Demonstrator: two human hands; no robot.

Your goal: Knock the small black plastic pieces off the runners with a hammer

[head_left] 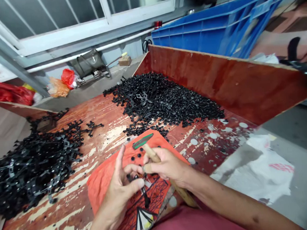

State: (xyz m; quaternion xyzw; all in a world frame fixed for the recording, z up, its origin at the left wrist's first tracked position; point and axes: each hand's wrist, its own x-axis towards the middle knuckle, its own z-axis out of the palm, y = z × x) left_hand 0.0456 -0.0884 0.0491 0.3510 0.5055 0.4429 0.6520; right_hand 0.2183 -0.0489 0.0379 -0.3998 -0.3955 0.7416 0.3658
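Note:
My left hand point(122, 188) is closed around a small black plastic part point(144, 193), its thumb and fingertips curled in and its index finger raised. Close against it, my right hand point(165, 165) wraps round a wooden stick point(185, 194) that slants down toward my lap. The right thumb and fingertips meet the left fingertips over the part; what they pinch there is too small to tell. Both hands are above an orange cloth point(102, 179) with a printed pattern. Several small black round pieces point(132, 158) and a flat green-edged dark object point(143, 141) lie on it.
Black plastic parts form a heap point(37, 166) at left and a larger heap point(165, 100) at the back. A reddish board point(219, 78) walls the table's right side, with a blue crate point(197, 33) behind. White plastic sheeting point(259, 170) lies at right.

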